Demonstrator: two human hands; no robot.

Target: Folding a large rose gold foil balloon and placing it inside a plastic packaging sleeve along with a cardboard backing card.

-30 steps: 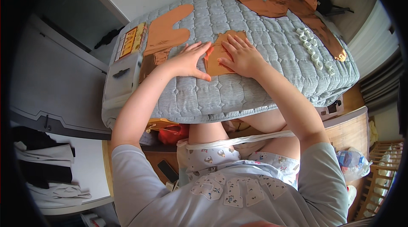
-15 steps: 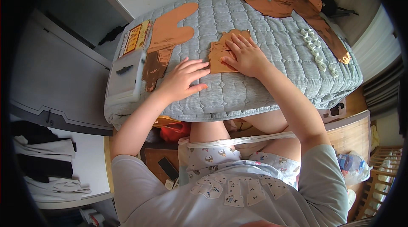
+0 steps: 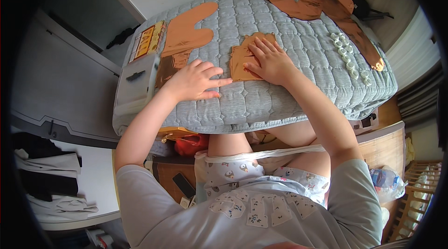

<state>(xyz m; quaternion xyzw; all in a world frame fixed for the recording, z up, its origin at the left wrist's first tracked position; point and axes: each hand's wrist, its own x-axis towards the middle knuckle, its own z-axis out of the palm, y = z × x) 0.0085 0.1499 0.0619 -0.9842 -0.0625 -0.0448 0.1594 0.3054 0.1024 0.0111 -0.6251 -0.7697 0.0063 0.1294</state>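
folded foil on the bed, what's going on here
A person's right hand lies flat on the folded foil on the grey bed. The left hand is spread, fingertip by the foil's near left corner. A larger foil sheet lies to the left, and more copper foil spreads over the far right, beyond some white rings.

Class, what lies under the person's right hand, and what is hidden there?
Under the right hand is copper-coloured foil, its left part uncovered, lying on the grey quilted mattress. The foil beneath the hand and the mattress beneath the foil are covered from view.
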